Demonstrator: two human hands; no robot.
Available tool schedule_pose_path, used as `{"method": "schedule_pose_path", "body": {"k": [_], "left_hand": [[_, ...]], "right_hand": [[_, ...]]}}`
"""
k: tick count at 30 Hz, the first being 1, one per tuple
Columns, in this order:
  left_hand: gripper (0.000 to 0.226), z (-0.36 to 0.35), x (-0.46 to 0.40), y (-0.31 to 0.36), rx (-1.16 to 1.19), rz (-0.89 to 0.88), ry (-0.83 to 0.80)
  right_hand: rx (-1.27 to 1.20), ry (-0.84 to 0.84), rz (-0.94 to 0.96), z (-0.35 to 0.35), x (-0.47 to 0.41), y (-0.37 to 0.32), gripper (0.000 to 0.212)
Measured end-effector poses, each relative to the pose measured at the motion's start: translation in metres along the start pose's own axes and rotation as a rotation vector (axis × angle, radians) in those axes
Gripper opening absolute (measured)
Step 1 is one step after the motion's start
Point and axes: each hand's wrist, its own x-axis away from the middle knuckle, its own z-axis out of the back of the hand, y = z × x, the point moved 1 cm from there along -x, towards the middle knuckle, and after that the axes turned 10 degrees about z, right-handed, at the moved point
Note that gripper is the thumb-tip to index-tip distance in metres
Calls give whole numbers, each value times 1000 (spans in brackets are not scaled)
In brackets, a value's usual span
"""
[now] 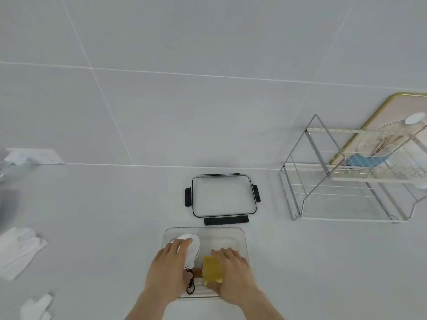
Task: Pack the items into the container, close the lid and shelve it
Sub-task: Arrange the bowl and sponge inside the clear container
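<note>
A clear rectangular container [240, 236] sits on the white counter right in front of me. Both hands reach into it. My left hand [168, 266] rests on a white round item [193, 244] at the container's left side. My right hand [233, 271] holds a yellow block [212, 269] near the middle. A small black cord [190, 285] and a bit of brown lie between the hands. The clear lid [223, 197] with black clips lies flat just behind the container. A wire shelf rack [342, 181] stands at the right.
White cloths [18, 248] lie at the left edge, with another white piece [38, 306] at the lower left. A white wall socket [34, 155] is at the far left. A gold-rimmed mirror [397, 116] leans behind the rack, which holds a blue item.
</note>
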Motion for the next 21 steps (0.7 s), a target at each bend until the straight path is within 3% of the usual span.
{"method": "schedule_pose_path", "body": {"k": [10, 21], "left_hand": [[52, -4, -14, -3, -235, -9, -61], [42, 6, -15, 4, -228, -117, 95]], "right_hand": [[153, -31, -45, -5, -6, 3, 79], [43, 117, -6, 1, 1, 6, 69]]}}
